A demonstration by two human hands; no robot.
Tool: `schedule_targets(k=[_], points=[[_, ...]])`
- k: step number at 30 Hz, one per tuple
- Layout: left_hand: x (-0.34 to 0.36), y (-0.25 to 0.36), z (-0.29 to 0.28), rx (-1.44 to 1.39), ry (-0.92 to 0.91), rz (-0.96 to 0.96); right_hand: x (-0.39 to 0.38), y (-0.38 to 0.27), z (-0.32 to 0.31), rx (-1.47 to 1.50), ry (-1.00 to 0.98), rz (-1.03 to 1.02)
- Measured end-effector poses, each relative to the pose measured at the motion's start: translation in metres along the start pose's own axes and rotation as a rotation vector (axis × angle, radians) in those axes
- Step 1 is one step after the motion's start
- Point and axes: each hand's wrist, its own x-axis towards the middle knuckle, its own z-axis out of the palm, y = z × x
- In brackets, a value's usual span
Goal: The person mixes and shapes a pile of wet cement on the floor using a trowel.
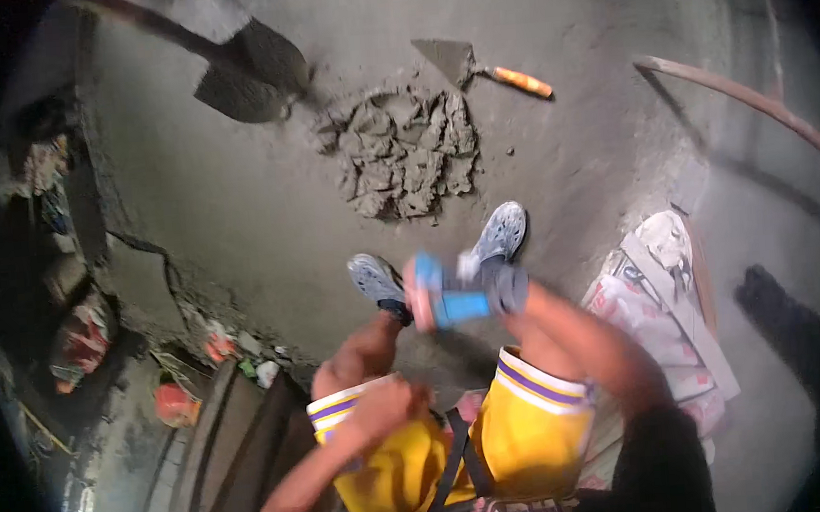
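My right hand (441,297) is raised in front of my shins, with something blue and dark about it that may be a glove or wrap. Motion smears its fingers, so I cannot tell what they hold. Over my left thigh, my left hand (392,408) looks bare, its fingers blurred and partly hidden. Beyond my feet lies a heap of wet grey mortar (409,153), rough and lumpy. A pointing trowel (452,61) with an orange handle rests at its far right. To the far left of the heap lies a shovel (255,72), its blade smeared with mortar. Neither hand touches these tools.
Smooth grey floor (206,189) surrounds the heap. A curved brown hose or rod (741,95) lies at the right. Beside my right leg are crumpled sacks (628,312) and a pale wooden strip (685,318). Boards (218,441) and rubble crowd the left, along a broken floor edge (163,254).
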Motion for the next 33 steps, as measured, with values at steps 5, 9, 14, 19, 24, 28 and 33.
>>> schedule_targets(k=[5,9,14,19,24,28,33], points=[[0.191,-0.071,-0.019,0.165,0.344,-0.009,0.138,-0.154,-0.222,-2.350,1.123,-0.368],[0.165,-0.073,-0.055,0.414,0.135,0.352,0.123,-0.234,-0.268,-2.662,1.384,-0.346],[0.120,-0.072,-0.077,0.383,0.216,0.532,0.156,-0.260,-0.247,-2.658,1.173,0.134],[0.192,-0.124,-0.057,0.849,0.498,0.543,0.155,-0.301,-0.288,-2.881,0.769,-0.114],[0.135,-0.119,-0.054,0.733,0.480,0.481,0.109,-0.256,-0.255,-1.511,0.681,-0.144],[0.047,-0.162,-0.032,0.269,0.721,0.405,0.065,-0.185,-0.219,-1.739,0.821,-0.078],[0.011,-0.207,0.019,0.164,0.710,0.093,0.034,-0.109,-0.331,-1.616,1.156,-0.195]])
